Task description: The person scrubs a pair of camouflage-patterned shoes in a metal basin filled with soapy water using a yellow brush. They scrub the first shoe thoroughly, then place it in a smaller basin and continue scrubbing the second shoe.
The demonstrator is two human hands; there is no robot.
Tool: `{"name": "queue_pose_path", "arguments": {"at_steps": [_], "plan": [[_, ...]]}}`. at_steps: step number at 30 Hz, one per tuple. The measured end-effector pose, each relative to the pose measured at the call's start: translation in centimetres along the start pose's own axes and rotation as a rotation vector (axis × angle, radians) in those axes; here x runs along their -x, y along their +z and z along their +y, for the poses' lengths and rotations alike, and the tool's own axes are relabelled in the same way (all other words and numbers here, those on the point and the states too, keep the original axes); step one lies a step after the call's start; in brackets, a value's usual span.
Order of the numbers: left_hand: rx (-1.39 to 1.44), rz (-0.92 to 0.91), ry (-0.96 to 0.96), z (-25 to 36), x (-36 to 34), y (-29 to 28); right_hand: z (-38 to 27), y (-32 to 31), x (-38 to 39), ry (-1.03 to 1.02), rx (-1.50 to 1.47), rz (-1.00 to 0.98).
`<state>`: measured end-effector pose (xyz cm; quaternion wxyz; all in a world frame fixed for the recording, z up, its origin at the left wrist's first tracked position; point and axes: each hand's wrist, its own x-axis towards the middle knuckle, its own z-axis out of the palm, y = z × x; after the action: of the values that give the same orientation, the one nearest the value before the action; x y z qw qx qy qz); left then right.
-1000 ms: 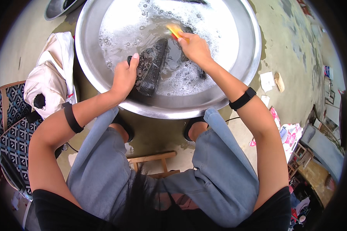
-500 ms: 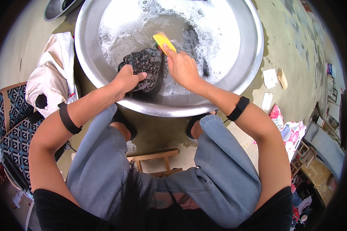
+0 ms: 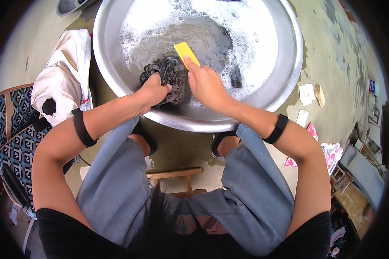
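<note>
A large metal basin (image 3: 194,124) of cloudy, foamy water stands in front of my knees. At its near left side, a dark camouflage fabric piece (image 3: 174,80) lies bunched, partly wet; its full shape is hidden. My left hand (image 3: 154,91) is closed on its near left edge, thumb stretched across the cloth. My right hand (image 3: 206,84) grips a yellow scrubbing brush (image 3: 186,53), index finger along its back. The brush rests at the fabric's upper right edge, bristles hidden beneath it. A dark patch (image 3: 235,77) shows through the foam right of my right hand.
Left of the basin, a cream cloth (image 3: 58,84) lies by a patterned bag (image 3: 19,146). A grey basin (image 3: 69,6) sits far left. Papers (image 3: 306,94) and a pink-and-white bag (image 3: 331,154) lie on the floor at right. A wooden stool (image 3: 177,174) stands between my legs.
The view has shifted, moving the whole scene slightly rightward. The brush sits a little lower and flatter against the fabric, no longer blurred. Both hands keep their holds.
</note>
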<state>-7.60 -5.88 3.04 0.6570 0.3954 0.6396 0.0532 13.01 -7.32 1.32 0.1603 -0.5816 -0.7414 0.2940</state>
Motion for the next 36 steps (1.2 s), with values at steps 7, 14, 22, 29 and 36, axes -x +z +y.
{"name": "queue_pose_path", "arguments": {"at_steps": [7, 14, 22, 29, 36], "plan": [[-0.01, -0.049, 0.063, -1.0, 0.1, 0.2, -0.9, -1.8, 4.6, -0.095, -0.012, -0.044], [-0.038, 0.021, 0.072, -1.8, -0.6, 0.4, -0.6, -0.5, 3.4, -0.067, -0.047, -0.116], [0.046, -0.092, 0.055, -1.1, 0.1, 0.4, 0.2, 0.4, -1.5, -0.101, 0.08, -0.134], [-0.043, -0.01, -0.006, -1.1, 0.4, 0.4, -3.1, -3.0, 5.7, -0.058, -0.028, -0.26], [-0.262, -0.027, -0.023, -1.1, 0.1, 0.8, -1.2, 0.1, -1.6, -0.102, 0.157, -0.156]]}}
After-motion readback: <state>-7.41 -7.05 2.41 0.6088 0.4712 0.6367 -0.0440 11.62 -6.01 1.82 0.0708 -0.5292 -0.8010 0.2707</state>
